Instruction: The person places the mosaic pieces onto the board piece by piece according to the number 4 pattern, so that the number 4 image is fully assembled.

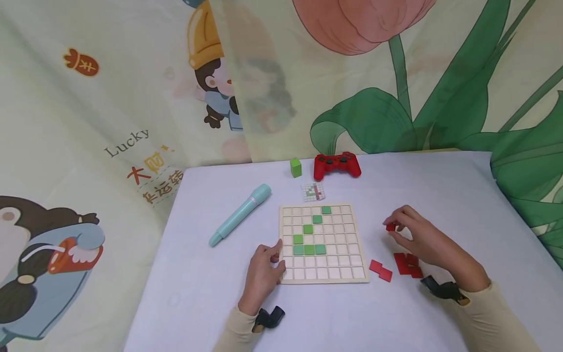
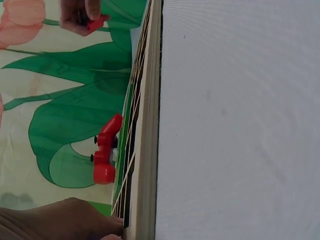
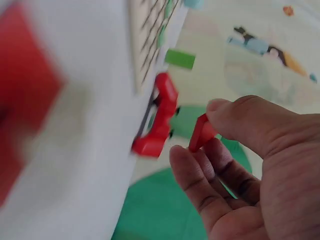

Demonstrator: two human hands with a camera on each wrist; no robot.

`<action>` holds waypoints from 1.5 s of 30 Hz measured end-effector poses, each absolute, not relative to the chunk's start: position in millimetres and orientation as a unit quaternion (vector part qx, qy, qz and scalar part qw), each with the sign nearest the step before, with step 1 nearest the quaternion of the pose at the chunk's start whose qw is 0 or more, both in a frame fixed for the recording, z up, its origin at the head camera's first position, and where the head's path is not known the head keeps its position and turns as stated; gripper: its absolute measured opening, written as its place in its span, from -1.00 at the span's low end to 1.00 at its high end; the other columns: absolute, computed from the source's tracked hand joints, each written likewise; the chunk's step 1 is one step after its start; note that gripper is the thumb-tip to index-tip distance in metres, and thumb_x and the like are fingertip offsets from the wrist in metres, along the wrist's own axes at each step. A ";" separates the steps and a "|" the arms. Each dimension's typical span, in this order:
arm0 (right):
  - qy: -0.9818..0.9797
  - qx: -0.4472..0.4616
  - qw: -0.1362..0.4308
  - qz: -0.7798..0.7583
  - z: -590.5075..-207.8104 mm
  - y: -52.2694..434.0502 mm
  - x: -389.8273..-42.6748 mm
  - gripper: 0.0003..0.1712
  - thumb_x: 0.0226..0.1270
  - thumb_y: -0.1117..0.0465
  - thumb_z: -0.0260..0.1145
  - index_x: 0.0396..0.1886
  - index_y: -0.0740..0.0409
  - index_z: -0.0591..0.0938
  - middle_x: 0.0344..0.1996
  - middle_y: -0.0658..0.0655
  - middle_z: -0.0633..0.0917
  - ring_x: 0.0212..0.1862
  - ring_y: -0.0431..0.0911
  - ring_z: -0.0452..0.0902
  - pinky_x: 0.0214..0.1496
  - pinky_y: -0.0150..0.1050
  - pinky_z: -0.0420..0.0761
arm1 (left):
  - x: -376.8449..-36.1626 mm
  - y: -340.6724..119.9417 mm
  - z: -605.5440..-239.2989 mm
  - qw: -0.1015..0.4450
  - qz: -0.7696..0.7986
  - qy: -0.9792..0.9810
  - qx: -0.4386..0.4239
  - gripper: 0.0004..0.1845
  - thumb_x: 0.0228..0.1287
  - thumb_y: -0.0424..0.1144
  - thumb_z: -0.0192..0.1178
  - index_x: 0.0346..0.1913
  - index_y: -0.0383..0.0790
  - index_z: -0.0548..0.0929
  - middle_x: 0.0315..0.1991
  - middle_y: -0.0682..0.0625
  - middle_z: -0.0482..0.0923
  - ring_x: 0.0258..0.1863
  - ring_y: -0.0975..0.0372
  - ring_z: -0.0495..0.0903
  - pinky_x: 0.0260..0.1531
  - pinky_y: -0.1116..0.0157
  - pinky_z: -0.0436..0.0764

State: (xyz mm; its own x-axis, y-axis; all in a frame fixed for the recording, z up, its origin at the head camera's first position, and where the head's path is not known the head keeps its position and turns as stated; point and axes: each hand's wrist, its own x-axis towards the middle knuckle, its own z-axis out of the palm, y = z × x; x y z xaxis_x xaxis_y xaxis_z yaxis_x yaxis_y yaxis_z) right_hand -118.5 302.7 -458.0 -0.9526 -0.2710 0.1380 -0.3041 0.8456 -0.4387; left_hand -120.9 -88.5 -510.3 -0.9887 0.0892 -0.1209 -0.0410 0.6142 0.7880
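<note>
A wooden grid board (image 1: pixel 323 281) lies on the table, with several green square tiles in its cells, some in a slanting line and others in a short row. At its left edge my left hand (image 1: pixel 263 273) holds the frame, index finger and thumb against the rim. In the left wrist view, part of this hand (image 2: pixel 62 220) shows at the board's near end. To the right of the board, my right hand (image 1: pixel 418 237) is raised over the table and pinches a red square tile (image 3: pixel 202 132) between thumb and fingers. Loose red tiles (image 1: pixel 401 264) lie below that hand.
Two more red tiles (image 1: pixel 380 270) lie by the board's lower right corner. Behind the board are a small pattern card (image 1: pixel 313 192), a green block (image 1: pixel 296 167) and a red game controller (image 1: pixel 336 165). A teal microphone-shaped stick (image 1: pixel 239 215) lies to the left.
</note>
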 end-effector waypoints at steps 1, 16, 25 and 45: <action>-0.957 0.165 0.039 0.236 -456.3 297.2 -125.1 -0.48 0.11 0.42 0.64 0.06 0.13 0.67 -0.01 0.11 0.62 -0.06 -0.07 0.63 -0.16 -0.24 0.82 | -121.5 -88.5 -510.4 0.074 0.440 0.895 0.017 -0.35 0.28 -0.48 0.39 0.45 -0.31 0.56 -0.15 -0.14 0.49 -0.56 0.30 0.44 -0.69 0.42 0.56; -0.930 0.250 -0.083 0.255 -471.6 208.2 -216.0 -0.75 0.41 0.30 0.48 0.03 0.10 0.67 -0.03 0.07 0.61 0.04 -0.07 0.52 0.08 -0.16 0.75 | -122.8 -86.8 -510.4 0.077 0.449 0.890 0.015 -0.36 0.28 -0.49 0.38 0.44 -0.32 0.57 -0.16 -0.13 0.49 -0.54 0.29 0.45 -0.70 0.41 0.56; -0.931 0.250 -0.121 0.237 -484.6 190.5 -232.9 -0.85 0.46 0.30 0.44 -0.08 0.05 0.65 -0.08 0.06 0.61 0.01 -0.09 0.50 0.10 -0.20 0.71 | -123.6 -84.3 -511.5 0.078 0.452 0.889 0.005 -0.35 0.24 -0.51 0.40 0.43 -0.30 0.58 -0.17 -0.11 0.48 -0.34 0.24 0.48 -0.70 0.40 0.56; -0.940 0.243 -0.127 0.202 -489.7 188.2 -229.7 -0.84 0.44 0.28 0.46 -0.10 0.02 0.66 -0.12 0.04 0.62 -0.03 -0.08 0.47 0.05 -0.20 0.68 | -123.5 -85.8 -510.3 0.076 0.439 0.895 0.003 -0.34 0.23 -0.51 0.42 0.43 -0.31 0.58 -0.17 -0.11 0.49 -0.33 0.23 0.47 -0.70 0.42 0.54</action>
